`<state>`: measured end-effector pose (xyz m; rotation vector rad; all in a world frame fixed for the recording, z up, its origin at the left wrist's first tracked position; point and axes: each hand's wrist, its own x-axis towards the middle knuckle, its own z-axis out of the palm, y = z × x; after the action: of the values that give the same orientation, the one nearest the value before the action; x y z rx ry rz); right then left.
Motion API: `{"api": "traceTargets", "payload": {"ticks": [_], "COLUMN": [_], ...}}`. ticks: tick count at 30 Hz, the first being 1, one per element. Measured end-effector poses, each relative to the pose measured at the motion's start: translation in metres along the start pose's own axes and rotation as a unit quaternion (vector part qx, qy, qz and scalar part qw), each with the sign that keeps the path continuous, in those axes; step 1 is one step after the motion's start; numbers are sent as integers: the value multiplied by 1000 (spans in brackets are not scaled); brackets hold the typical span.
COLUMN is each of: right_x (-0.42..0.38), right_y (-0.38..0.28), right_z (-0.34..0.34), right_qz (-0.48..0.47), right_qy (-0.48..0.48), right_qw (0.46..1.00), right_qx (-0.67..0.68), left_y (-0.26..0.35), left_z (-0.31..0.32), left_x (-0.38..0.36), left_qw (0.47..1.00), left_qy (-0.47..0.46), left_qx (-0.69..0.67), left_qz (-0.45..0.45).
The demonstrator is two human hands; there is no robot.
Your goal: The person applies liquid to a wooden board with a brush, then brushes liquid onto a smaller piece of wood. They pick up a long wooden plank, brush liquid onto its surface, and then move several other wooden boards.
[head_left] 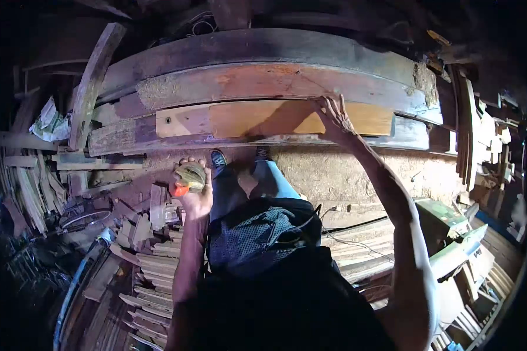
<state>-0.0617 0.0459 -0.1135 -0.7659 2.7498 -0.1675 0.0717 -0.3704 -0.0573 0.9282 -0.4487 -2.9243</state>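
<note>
A rounded object (pixel 191 176), brownish with a bright orange-red end, sits in my left hand (pixel 196 190), the palm turned up and the fingers curled round it. What exactly it is I cannot make out. My right hand (pixel 335 119) reaches forward with its fingers spread over the far edge of a smooth orange-brown board (pixel 252 120). That board lies lengthwise on the wooden bench planks (pixel 117 136), with a pale section and a dark knot at its left end. Shadows of my arm fall across it.
Stacked wood strips (pixel 158 263) lie at the lower left, beside a blue hose (pixel 73 292). A leaning post (pixel 96 85) stands at the bench's left end. Right of me are a green metal machine (pixel 442 219) and upright boards (pixel 465 128). A thin cable crosses the floor.
</note>
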Motion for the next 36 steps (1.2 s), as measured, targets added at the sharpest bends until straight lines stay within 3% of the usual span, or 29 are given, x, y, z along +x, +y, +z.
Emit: {"api": "traceTargets", "payload": {"ticks": [4, 6, 7, 12, 16, 18, 22, 24, 26, 28, 30, 36], "right_x": [7, 23, 26, 26, 13, 7, 5, 2, -1, 3, 9, -4], "right_y": [-6, -1, 0, 4, 7, 10, 15, 16, 13, 10, 11, -9], "right_z": [-15, -7, -5, -7, -15, -15, -3, 3, 0, -5, -2, -21], "right_qz": [-4, -14, -13, -18, 32, 87, 78, 65, 54, 47, 117, 80], "right_qy": [93, 141, 169, 168, 126, 139, 209, 193, 204, 254, 233, 246], "right_qw": [996, 981, 980, 981, 988, 983, 970, 974, 977, 966, 961, 962], "right_qx": [-8, -131, -105, -94, -85, -82, -98, -95, 9, 22, 95, 92], "left_y": [-11, -13, -13, -11, -15, -17, -23, -23, -23, -22, -23, -24], "left_z": [14, 15, 17, 15, 8, 6, 6, 8, 14, 20, 19, 26], "left_x": [-2, -2, -4, -12, -13, -15, -10, -10, -12, -9, -4, -5], "left_qw": [1000, 1000, 1000, 1000, 1000, 999, 999, 999, 999, 999, 998, 1000], "left_qy": [28, 5, 9, 7, -24, -28, -34, -1, 18, -21, -14, 10], "left_qx": [11, -2, 0, 1, -2, -6, 10, 13, 12, -5, -24, 7], "left_qz": [7, -14, -11, -6, -8, -16, -26, -30, -36, -38, -50, -25]}}
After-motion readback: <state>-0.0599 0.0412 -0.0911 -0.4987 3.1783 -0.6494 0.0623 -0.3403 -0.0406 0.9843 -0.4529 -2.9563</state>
